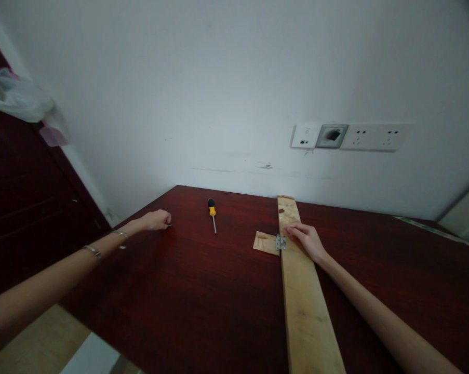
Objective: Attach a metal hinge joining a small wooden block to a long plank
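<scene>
My left hand (155,219) rests near the left edge of a dark red table (203,291), fingers curled and pinched on a small item I cannot make out. A screwdriver (212,212) with a yellow and black handle lies to its right. My right hand (305,239) lies flat, fingers extended, on a long pale wooden plank (302,291) that runs from the wall toward me. Just left of that hand a small metal hinge (281,242) joins the plank to a small wooden piece (266,242).
A white wall stands behind the table with a row of wall sockets (351,136). A dark door (19,197) is at the left, with a plastic bag (18,96) hanging on it. Pale floor shows below the table's left edge.
</scene>
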Motion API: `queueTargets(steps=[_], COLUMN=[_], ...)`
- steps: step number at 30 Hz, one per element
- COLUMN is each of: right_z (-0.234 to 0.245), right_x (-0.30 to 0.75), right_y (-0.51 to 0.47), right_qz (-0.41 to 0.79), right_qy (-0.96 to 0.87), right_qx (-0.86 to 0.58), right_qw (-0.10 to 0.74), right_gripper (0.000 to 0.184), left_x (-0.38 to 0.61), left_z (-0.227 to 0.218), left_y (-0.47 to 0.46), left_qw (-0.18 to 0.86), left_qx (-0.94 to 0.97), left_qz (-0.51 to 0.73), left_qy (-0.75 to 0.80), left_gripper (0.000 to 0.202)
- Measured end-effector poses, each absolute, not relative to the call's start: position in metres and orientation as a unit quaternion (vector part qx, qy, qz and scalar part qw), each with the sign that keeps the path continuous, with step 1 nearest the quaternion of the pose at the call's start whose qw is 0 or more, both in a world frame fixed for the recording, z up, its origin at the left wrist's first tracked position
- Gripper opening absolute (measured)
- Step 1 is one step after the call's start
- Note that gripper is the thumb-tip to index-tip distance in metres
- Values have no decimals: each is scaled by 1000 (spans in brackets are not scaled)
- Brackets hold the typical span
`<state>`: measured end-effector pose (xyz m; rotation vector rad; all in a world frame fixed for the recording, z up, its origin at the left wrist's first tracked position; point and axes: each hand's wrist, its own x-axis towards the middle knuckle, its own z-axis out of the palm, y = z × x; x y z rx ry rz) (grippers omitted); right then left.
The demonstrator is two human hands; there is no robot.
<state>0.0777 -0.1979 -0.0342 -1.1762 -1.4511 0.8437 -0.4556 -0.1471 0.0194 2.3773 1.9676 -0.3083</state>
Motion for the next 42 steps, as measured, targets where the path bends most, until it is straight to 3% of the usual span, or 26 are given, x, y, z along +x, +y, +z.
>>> queueTargets(steps=[16,22,32,42], right_z=[-34,-33,-28,-31], right_x=[77,75,70,73], right_y=[-199,-199,-201,-196], right_qz=[361,361,375,373], right_qy=[-603,-600,-588,-576], right_qx=[-481,-479,-466,-464], right_qw=[525,530,544,560], right_gripper=[22,21,17,19], left_x=[-446,-396,-209,-127], left_z=[25,47,51,11], left_y=[-143,-131,-129,-136], left_qw=[9,37,277,341], left_qx=[773,827,820,788], left_qz=[-86,66,371,438], left_qy=[629,557,338,265], left_gripper=[16,18,18,15])
